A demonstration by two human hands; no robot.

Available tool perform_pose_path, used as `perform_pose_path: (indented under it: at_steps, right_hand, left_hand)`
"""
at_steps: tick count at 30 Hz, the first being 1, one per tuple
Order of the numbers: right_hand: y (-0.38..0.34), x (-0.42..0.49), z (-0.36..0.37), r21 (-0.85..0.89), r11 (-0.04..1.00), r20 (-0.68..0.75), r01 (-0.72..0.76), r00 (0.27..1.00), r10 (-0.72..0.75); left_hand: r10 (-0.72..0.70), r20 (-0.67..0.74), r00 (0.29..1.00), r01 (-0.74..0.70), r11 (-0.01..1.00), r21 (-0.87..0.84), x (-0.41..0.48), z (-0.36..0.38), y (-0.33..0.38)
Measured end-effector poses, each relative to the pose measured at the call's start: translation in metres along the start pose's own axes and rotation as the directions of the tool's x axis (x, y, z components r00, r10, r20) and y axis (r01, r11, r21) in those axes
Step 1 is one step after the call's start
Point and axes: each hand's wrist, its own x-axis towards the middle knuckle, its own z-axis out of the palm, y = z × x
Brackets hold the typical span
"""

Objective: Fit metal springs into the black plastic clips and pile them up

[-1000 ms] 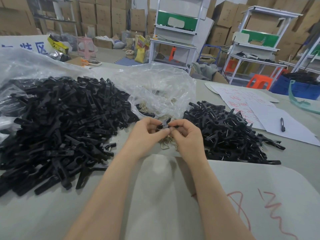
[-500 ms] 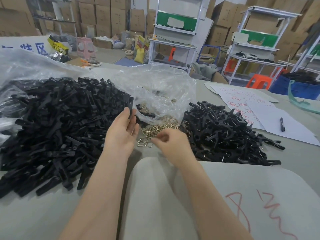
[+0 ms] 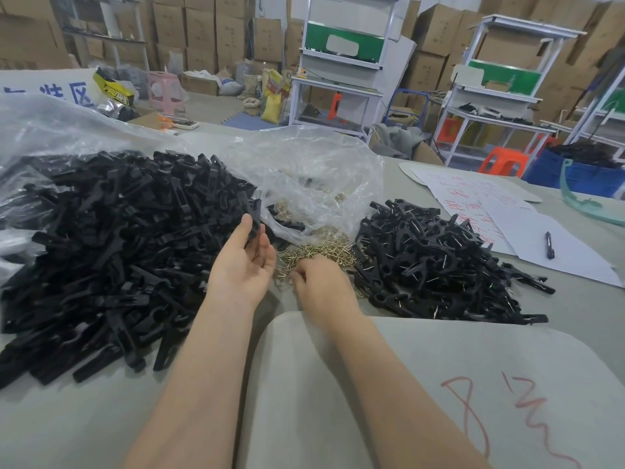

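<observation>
A big heap of loose black plastic clips (image 3: 111, 252) covers the left of the table. My left hand (image 3: 241, 265) holds two black clip pieces (image 3: 252, 211) upright between thumb and fingers, at the heap's right edge. My right hand (image 3: 321, 282) lies knuckles up on the small pile of gold metal springs (image 3: 321, 248), its fingertips curled into the springs; I cannot see whether it pinches one. To the right lies a smaller pile of assembled clips (image 3: 436, 262) with springs showing.
A clear plastic bag (image 3: 304, 177) spreads behind the springs, with more springs inside. White papers (image 3: 507, 214) with red writing and a black pen (image 3: 549, 245) lie at the right. A grey board (image 3: 439, 384) with red marks lies in front of me. Shelves and cartons stand behind.
A second ago both hands were together working on one clip. They have since parted: my left hand took clip pieces from the heap and lifted them, and my right hand went down to the springs.
</observation>
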Motion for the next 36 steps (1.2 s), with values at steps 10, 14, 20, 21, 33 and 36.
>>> perform_pose_path:
  at_steps: [10,14,20,21,33,36]
  right_hand:
    - [-0.011,0.002,0.004,0.006,0.99,0.051,0.141,0.989,-0.141]
    - [-0.018,0.004,0.007,-0.02,0.994,0.003,0.109,0.994,-0.109]
    - [-0.006,0.008,-0.002,-0.137,0.988,-0.014,0.073,0.997,-0.076]
    - [-0.002,0.007,-0.005,-0.139,0.989,-0.024,0.055,0.998,-0.059]
    - [0.036,0.001,-0.032,0.749,0.636,-0.074,-0.186,0.93,0.36]
    - [0.041,-0.001,-0.032,0.762,0.627,-0.126,-0.162,0.913,0.389]
  left_hand:
    - [0.022,-0.022,1.0,-0.023,0.998,-0.063,0.001,0.0,0.001]
    - [0.023,-0.003,1.0,-0.023,0.993,-0.113,0.0,0.001,0.002]
    - [0.03,0.012,0.999,-0.028,0.989,-0.143,0.001,0.001,0.001]
    - [0.028,0.011,1.0,-0.026,0.99,-0.14,0.001,0.001,0.001]
    - [0.138,0.103,0.985,-0.168,0.905,0.391,0.006,0.002,-0.014]
    - [0.181,0.171,0.969,-0.248,0.76,0.6,0.005,0.002,-0.022]
